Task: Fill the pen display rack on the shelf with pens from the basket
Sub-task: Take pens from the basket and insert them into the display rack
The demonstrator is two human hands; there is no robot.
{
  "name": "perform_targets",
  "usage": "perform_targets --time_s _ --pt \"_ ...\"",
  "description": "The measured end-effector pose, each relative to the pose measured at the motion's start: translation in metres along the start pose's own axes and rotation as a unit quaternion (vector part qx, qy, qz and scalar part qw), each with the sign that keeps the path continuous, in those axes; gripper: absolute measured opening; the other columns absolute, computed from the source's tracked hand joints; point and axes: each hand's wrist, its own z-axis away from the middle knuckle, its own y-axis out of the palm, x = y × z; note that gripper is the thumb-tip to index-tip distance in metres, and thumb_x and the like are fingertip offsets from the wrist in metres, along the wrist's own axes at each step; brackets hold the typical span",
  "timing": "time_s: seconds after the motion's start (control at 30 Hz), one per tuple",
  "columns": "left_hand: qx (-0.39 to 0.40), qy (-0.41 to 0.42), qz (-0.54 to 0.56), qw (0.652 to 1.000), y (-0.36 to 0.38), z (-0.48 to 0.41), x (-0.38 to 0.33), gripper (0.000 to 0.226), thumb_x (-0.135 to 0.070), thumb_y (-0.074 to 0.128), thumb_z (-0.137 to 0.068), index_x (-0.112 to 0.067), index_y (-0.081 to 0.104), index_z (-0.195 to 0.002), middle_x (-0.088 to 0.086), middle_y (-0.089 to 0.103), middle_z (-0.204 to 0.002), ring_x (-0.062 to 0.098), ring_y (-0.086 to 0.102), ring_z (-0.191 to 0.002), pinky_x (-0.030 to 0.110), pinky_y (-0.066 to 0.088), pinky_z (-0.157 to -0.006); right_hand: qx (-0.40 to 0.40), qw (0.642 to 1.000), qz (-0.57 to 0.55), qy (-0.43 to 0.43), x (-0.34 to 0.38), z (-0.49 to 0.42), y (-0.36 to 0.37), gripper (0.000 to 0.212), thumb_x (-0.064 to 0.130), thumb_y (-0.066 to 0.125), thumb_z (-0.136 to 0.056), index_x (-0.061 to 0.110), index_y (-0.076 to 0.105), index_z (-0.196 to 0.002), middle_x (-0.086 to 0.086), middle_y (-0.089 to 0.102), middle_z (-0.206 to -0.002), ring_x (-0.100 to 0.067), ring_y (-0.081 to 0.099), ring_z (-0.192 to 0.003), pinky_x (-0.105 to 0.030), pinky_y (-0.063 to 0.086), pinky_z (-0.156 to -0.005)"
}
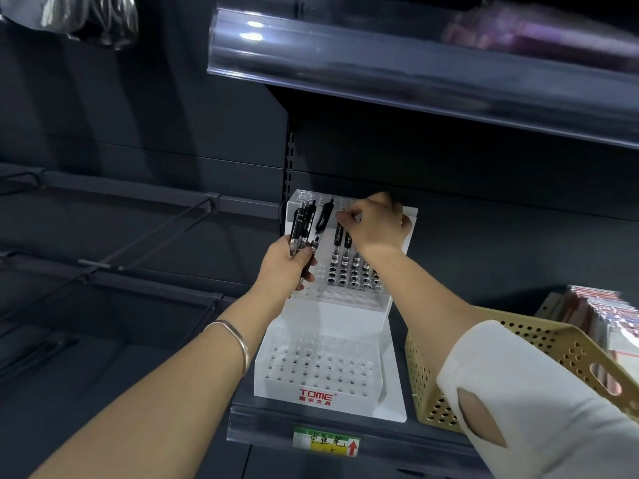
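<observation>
Right hand (375, 224) seemingly pinches an upright pen (338, 236) over the rack (318, 368); left hand (288, 262) grips spare pens (302, 221) beside.

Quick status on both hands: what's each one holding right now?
Left hand: grips a bundle of black pens.
Right hand: pinches the top of a pen standing in the rack.

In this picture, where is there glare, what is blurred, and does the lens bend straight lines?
Head view: two glare spots lie on the clear plastic strip of the upper shelf; the purple goods above it are blurred; the strip's edge looks slightly bowed, as from a wide lens; the dark grey shelving is dim, the white plastic pen rack bright and sharp.
</observation>
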Motion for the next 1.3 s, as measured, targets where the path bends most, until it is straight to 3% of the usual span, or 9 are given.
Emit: perform_targets --time_s 0.1,0.3,0.37,0.5,0.63,0.83,0.9,1.13,1.3 --pt "0.0 -0.001 0.023 1.0 0.0 0.002 0.0 0.01 -0.009 0.044 -0.097 -0.013 0.05 -0.09 0.002 0.059 -0.075 0.014 0.053 -0.056 0.022 0.037 -0.045 -0.029 0.999 0.012 -0.022 -0.002 0.004 -0.003 0.025 0.044 0.049 -0.093 0.025 0.064 -0.099 0.001 0.046 -0.121 -0.025 0.037 -0.121 -0.041 0.025 -0.107" --pt "0.016 0.009 0.054 0.998 0.007 0.007 -0.007 0.013 -0.008 0.047 -0.096 -0.016 0.051 -0.088 0.002 0.062 -0.076 0.013 0.055 -0.057 0.025 0.04 -0.05 -0.096 0.99 -0.028 -0.101 -0.002 0.017 -0.008 0.029 0.035 0.047 -0.096 0.015 0.067 -0.103 -0.003 0.059 -0.103 -0.026 0.05 -0.1 -0.029 0.033 -0.086" --pt "0.025 0.022 0.041 0.999 0.011 0.007 -0.008 0.01 -0.007 0.048 -0.095 -0.015 0.051 -0.091 0.002 0.062 -0.077 0.014 0.056 -0.058 0.024 0.04 -0.05 -0.041 0.987 -0.142 -0.067 0.004 0.019 -0.013 0.026 0.033 0.053 -0.094 0.009 0.064 -0.099 -0.001 0.059 -0.088 -0.019 0.054 -0.084 -0.027 0.037 -0.073" --pt "0.002 0.059 0.002 0.998 0.015 0.005 -0.005 0.015 -0.004 0.052 -0.092 -0.018 0.052 -0.089 0.002 0.06 -0.075 0.018 0.056 -0.057 0.015 0.037 -0.041 0.02 0.929 -0.367 0.046 0.009 0.02 -0.015 0.014 0.027 0.06 -0.09 0.013 0.062 -0.092 0.004 0.057 -0.07 -0.009 0.052 -0.061 -0.022 0.039 -0.055" --pt "-0.019 0.076 -0.002 0.997 0.011 0.001 -0.003 0.016 -0.006 0.053 -0.093 -0.019 0.054 -0.084 0.006 0.062 -0.078 0.019 0.059 -0.059 0.018 0.039 -0.045 0.035 0.916 -0.391 0.08 0.009 0.019 -0.02 0.011 0.022 0.057 -0.093 0.012 0.06 -0.09 0.001 0.058 -0.065 -0.008 0.048 -0.046 -0.017 0.038 -0.042" --pt "-0.121 0.053 0.047 0.99 0.001 -0.005 -0.001 0.005 -0.012 0.049 -0.095 -0.01 0.053 -0.099 -0.004 0.056 -0.08 0.013 0.057 -0.07 0.027 0.049 -0.064 -0.064 0.936 -0.345 -0.01 0.01 0.014 -0.026 0.017 0.018 0.056 -0.092 0.014 0.057 -0.109 0.006 0.061 -0.088 -0.014 0.061 -0.082 -0.027 0.048 -0.074" --pt "-0.119 0.047 0.05 0.99 0.001 -0.005 -0.001 0.006 -0.011 0.05 -0.095 -0.009 0.053 -0.099 -0.003 0.054 -0.08 0.014 0.056 -0.069 0.03 0.051 -0.066 -0.071 0.952 -0.296 -0.044 0.01 0.017 -0.025 0.022 0.018 0.055 -0.093 0.011 0.056 -0.114 0.007 0.061 -0.09 -0.011 0.058 -0.082 -0.022 0.045 -0.073" --pt "-0.094 0.032 0.047 0.994 0.004 -0.006 -0.003 0.009 -0.011 0.051 -0.094 -0.007 0.056 -0.101 -0.002 0.057 -0.083 0.014 0.057 -0.071 0.031 0.053 -0.068 -0.061 0.97 -0.224 -0.076 0.011 0.018 -0.012 0.023 0.023 0.054 -0.094 0.014 0.055 -0.116 0.001 0.067 -0.101 -0.017 0.062 -0.089 -0.028 0.048 -0.074" --pt "-0.096 0.026 0.049 0.994 0.002 -0.008 -0.004 0.01 -0.012 0.052 -0.094 -0.007 0.056 -0.102 -0.001 0.057 -0.084 0.014 0.058 -0.072 0.032 0.054 -0.07 -0.049 0.987 -0.12 -0.095 0.015 0.012 -0.007 0.024 0.032 0.053 -0.094 0.021 0.056 -0.115 0.002 0.067 -0.103 -0.016 0.057 -0.1 -0.025 0.032 -0.065"
